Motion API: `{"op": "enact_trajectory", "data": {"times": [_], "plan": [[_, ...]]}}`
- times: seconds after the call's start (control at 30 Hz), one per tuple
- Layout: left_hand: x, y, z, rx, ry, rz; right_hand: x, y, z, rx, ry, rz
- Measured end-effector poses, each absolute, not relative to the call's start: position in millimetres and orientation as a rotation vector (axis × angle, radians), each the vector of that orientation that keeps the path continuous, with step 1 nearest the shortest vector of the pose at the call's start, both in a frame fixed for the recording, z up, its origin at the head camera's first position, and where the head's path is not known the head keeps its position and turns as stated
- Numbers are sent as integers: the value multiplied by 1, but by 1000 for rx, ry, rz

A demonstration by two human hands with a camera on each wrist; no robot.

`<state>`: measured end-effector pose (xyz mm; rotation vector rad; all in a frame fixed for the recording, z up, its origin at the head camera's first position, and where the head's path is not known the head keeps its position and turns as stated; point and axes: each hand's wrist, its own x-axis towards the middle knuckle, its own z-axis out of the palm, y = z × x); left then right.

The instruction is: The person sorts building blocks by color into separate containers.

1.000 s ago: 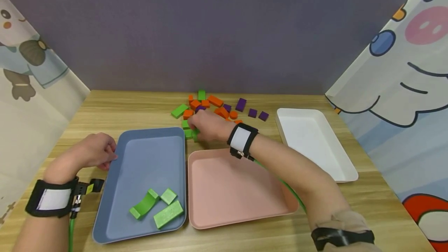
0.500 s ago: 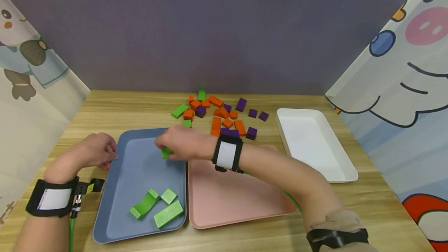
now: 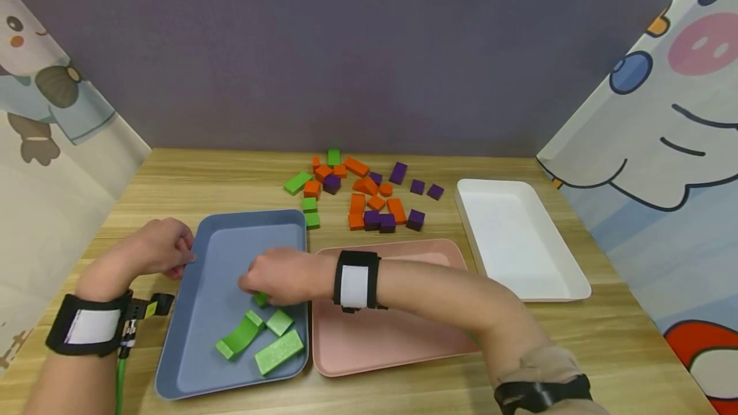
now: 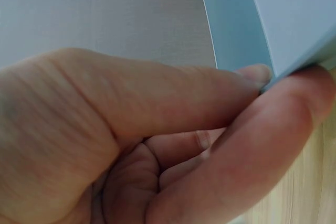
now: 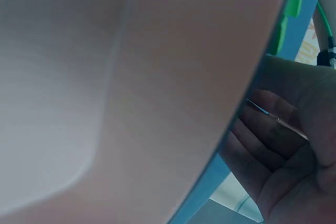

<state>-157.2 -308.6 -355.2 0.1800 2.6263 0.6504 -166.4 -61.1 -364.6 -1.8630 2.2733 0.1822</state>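
Observation:
My left hand (image 3: pixel 154 250) pinches the left rim of the blue-grey tray (image 3: pixel 227 245) between thumb and finger; the left wrist view shows that rim (image 4: pixel 294 69) close up. Inside the same tray, my right hand (image 3: pixel 285 276) reaches low with a green block (image 3: pixel 261 300) at its fingertips, mostly covered by the hand. Nearer the tray's front lie a curved green block (image 3: pixel 241 336), a small green block (image 3: pixel 279 322) and a longer green block (image 3: pixel 279 352). In the right wrist view, the pink tray's wall (image 5: pixel 189 77) hides my fingertips.
The pink tray (image 3: pixel 398 338) stands against the blue-grey one, under my right forearm. A white tray (image 3: pixel 521 242) is at the right. Green blocks (image 3: pixel 298 182), orange blocks (image 3: pixel 357 203) and purple blocks (image 3: pixel 398 173) lie scattered on the wooden table (image 3: pixel 207 178) behind the trays.
My right hand has come from the scattered blocks into the blue-grey tray with a green block, then lower towards the other green blocks there. My left hand has stayed at the rim.

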Motion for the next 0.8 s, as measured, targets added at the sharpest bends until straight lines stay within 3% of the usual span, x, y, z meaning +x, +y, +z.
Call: {"op": "enact_trajectory", "data": {"times": [0.4,0.8], "plan": [[-157,-308,-355,184,2622,666,-170,-55,-369,-1851,2238,104],[-157,-310,-357,197,2627,687,-201,-35,-339,-1805,2347,-82]]}}
